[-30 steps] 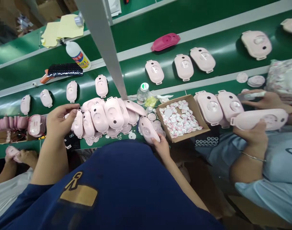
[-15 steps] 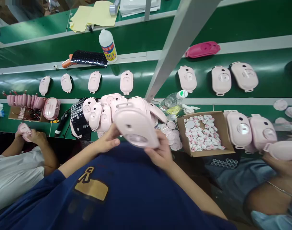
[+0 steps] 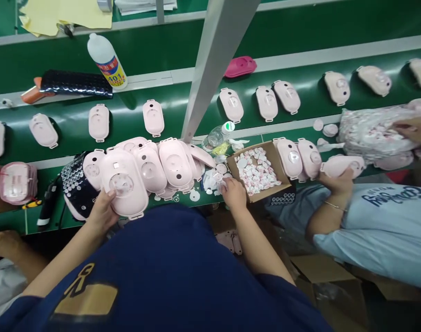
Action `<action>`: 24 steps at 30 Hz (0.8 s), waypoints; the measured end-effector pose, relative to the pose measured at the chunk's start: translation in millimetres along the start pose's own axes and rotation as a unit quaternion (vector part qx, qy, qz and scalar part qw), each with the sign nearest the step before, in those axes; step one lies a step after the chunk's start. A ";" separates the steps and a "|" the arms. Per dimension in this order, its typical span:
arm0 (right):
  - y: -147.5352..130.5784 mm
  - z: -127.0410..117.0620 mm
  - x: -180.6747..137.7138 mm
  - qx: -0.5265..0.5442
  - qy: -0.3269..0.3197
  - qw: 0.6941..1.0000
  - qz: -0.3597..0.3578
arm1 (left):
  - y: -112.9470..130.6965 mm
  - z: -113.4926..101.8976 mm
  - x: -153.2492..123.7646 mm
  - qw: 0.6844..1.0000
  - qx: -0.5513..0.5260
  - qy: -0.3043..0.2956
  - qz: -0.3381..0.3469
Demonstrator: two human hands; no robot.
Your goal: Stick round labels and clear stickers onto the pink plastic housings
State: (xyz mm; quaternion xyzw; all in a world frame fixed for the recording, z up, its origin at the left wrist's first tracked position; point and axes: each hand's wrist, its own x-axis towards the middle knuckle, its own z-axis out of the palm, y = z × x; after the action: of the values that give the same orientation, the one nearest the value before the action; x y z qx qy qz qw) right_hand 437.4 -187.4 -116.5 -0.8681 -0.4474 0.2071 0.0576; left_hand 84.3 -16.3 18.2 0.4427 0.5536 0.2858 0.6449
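My left hand (image 3: 102,213) grips a pale pink oval shell (image 3: 124,183) by its lower left edge, face up, in front of a heap of like pink shells (image 3: 169,166). My right hand (image 3: 233,192) reaches down among small white round stickers (image 3: 215,177) scattered at the table edge beside a cardboard box (image 3: 238,174) full of them. Its fingers are curled over the stickers; whether they pinch one is hidden.
Pink shells (image 3: 153,117) ride in a row on the green conveyor belt (image 3: 183,99). A grey post (image 3: 210,60) rises mid-table. A glue bottle (image 3: 107,60), a clear bottle (image 3: 217,134), and a black tray (image 3: 74,184) lie around. A co-worker in light blue (image 3: 379,221) holds a shell at right.
Both hands held one shell at my chest; now the left hand alone holds it lower left, and the right hand has gone out to the stickers by the box.
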 end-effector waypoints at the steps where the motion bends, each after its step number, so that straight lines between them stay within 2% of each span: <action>1: -2.2 3.2 4.4 -0.006 0.001 1.000 -0.001 | 1.9 8.6 1.4 1.000 -0.003 -0.003 -0.001; 4: -13.7 11.1 12.7 -0.016 0.008 1.000 -0.008 | 3.6 31.0 5.9 0.999 -0.040 0.006 -0.019; 6: -20.3 15.9 14.8 -0.019 0.015 1.000 -0.015 | 3.2 38.9 7.8 0.997 -0.065 -0.008 -0.033; 12: -26.5 21.9 18.0 -0.023 0.041 0.999 -0.016 | 5.0 39.1 2.9 0.996 -0.071 -0.057 -0.007; 14: -28.6 14.3 17.0 -0.014 0.075 0.997 -0.005 | 5.7 37.1 0.4 0.996 -0.059 -0.066 0.006; 16: -36.9 -0.6 11.0 0.028 0.141 0.990 -0.010 | 5.2 35.3 -1.4 0.997 -0.040 -0.070 0.014; 19: -69.5 -32.2 -10.3 0.169 0.228 0.955 -0.085 | 2.1 34.0 -3.3 0.997 -0.018 -0.070 0.023; 20: -85.7 -42.8 -19.7 0.231 0.226 0.938 -0.124 | 0.8 34.4 -4.0 0.997 -0.015 -0.073 0.027; 21: -103.7 -52.2 -29.0 0.294 0.194 0.921 -0.168 | -0.4 35.2 -4.7 0.997 -0.013 -0.076 0.031; 24: -157.5 -68.5 -49.8 0.471 0.012 0.842 -0.264 | -2.4 39.7 -8.0 0.994 -0.014 -0.097 0.040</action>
State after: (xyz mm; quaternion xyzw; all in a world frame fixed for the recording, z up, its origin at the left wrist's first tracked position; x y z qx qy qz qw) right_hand 321.3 -128.0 5.9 -0.5883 -0.5074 0.3594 0.5170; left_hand 120.6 -34.4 19.6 0.4810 0.4662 0.2748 0.6897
